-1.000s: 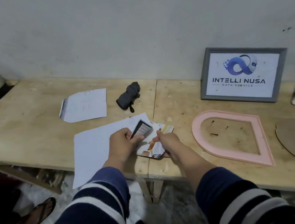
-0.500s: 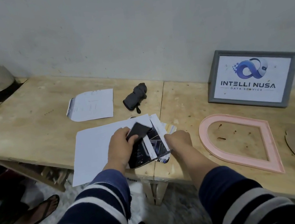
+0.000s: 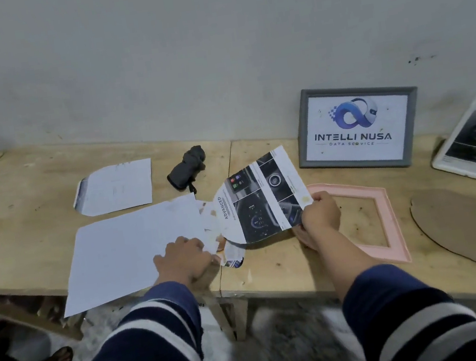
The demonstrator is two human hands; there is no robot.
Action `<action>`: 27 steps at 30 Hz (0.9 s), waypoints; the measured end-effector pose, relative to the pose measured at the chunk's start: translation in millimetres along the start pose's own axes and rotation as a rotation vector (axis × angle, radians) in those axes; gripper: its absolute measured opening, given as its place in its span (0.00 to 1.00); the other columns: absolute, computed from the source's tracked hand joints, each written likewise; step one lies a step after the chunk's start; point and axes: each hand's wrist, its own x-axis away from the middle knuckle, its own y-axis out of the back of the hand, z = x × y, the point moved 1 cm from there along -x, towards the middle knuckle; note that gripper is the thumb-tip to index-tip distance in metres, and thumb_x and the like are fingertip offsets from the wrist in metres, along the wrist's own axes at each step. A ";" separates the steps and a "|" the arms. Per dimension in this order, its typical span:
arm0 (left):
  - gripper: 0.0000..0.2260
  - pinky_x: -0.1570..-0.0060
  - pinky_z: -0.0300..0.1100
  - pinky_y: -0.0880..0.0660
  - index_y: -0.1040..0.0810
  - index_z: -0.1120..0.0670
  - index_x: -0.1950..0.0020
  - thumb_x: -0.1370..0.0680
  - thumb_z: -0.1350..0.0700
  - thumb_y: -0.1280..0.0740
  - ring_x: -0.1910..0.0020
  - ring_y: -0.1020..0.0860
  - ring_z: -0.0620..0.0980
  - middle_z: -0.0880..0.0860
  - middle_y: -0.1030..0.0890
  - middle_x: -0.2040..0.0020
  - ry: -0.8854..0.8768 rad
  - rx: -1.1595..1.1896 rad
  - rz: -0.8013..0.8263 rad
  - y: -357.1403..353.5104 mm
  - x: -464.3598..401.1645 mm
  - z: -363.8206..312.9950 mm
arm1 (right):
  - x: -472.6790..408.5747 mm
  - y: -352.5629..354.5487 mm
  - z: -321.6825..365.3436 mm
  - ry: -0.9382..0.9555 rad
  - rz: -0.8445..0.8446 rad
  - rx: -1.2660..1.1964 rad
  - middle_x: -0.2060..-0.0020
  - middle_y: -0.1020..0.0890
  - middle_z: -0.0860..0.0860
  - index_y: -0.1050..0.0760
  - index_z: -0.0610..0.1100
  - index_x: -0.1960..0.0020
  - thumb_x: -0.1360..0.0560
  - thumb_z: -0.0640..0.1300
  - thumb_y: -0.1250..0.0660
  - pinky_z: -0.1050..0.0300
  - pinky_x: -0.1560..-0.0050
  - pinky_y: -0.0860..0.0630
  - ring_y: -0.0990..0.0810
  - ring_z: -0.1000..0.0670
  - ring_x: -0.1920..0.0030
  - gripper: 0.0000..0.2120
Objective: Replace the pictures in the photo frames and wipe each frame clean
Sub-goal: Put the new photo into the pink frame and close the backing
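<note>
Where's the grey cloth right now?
In the head view, the cloth lies at the back of the table, left of centre, between the small paper and the grey frame.

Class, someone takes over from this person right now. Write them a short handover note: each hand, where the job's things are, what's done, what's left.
Right hand pinches the arch-cut printed picture, lifted over the table beside the pink frame.
Left hand rests on the leftover cuttings by the white sheet.
Pink frame lies flat and empty; its cardboard backing lies to its right. Grey cloth sits behind, untouched.
Grey frame already holds a logo picture and leans on the wall.
Left: fit the picture and backing, wipe the frames.
</note>
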 end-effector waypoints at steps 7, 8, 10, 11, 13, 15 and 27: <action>0.21 0.43 0.49 0.27 0.37 0.55 0.28 0.18 0.47 0.43 0.44 0.22 0.57 0.57 0.23 0.37 -0.085 0.933 -0.081 1.3 3.8 -101.4 | -13.0 68.9 -14.7 -0.097 -0.091 -0.180 0.51 0.20 0.47 0.25 0.45 0.50 0.25 0.32 0.45 0.56 0.67 0.26 0.21 0.46 0.60 0.13; 0.21 0.48 0.48 0.24 0.37 0.55 0.28 0.18 0.49 0.41 0.48 0.21 0.56 0.57 0.22 0.40 -0.112 0.980 -0.071 0.5 7.5 -116.1 | -15.1 76.6 -19.4 -0.107 -0.099 -0.189 0.51 0.19 0.46 0.25 0.45 0.49 0.25 0.33 0.45 0.56 0.66 0.26 0.21 0.45 0.59 0.13; 0.20 0.51 0.48 0.22 0.36 0.56 0.29 0.20 0.56 0.37 0.49 0.20 0.56 0.58 0.21 0.41 -0.181 0.936 -0.105 -4.1 11.6 -139.9 | -18.3 91.7 -27.7 -0.128 -0.102 -0.209 0.50 0.19 0.47 0.24 0.45 0.47 0.25 0.33 0.45 0.56 0.64 0.26 0.20 0.45 0.57 0.15; 0.19 0.51 0.48 0.23 0.35 0.56 0.30 0.20 0.59 0.36 0.48 0.20 0.56 0.59 0.20 0.41 -0.209 0.900 -0.131 -7.8 12.6 -149.7 | -21.1 99.4 -32.0 -0.126 -0.113 -0.198 0.49 0.19 0.47 0.23 0.45 0.45 0.25 0.34 0.45 0.55 0.62 0.25 0.20 0.44 0.54 0.15; 0.19 0.52 0.44 0.26 0.33 0.57 0.31 0.21 0.62 0.35 0.47 0.21 0.56 0.59 0.21 0.41 -0.238 0.871 -0.160 -14.5 16.3 -166.2 | -26.2 115.2 -39.5 -0.114 -0.136 -0.112 0.45 0.19 0.46 0.23 0.44 0.42 0.24 0.33 0.45 0.54 0.56 0.24 0.20 0.42 0.48 0.17; 0.19 0.52 0.43 0.27 0.32 0.57 0.31 0.21 0.63 0.35 0.48 0.22 0.55 0.59 0.21 0.41 -0.271 0.859 -0.158 -21.0 18.4 -179.7 | -31.9 131.1 -47.1 -0.104 -0.150 0.009 0.42 0.20 0.46 0.23 0.43 0.40 0.25 0.33 0.43 0.58 0.54 0.28 0.21 0.42 0.45 0.18; 0.19 0.43 0.47 0.25 0.30 0.59 0.32 0.23 0.62 0.33 0.43 0.22 0.56 0.57 0.21 0.39 -0.355 0.586 -0.069 -40.2 -10.0 -221.1 | -67.3 148.0 -79.8 -0.170 -0.213 0.174 0.43 0.19 0.46 0.22 0.46 0.41 0.27 0.31 0.43 0.46 0.46 0.21 0.19 0.42 0.48 0.20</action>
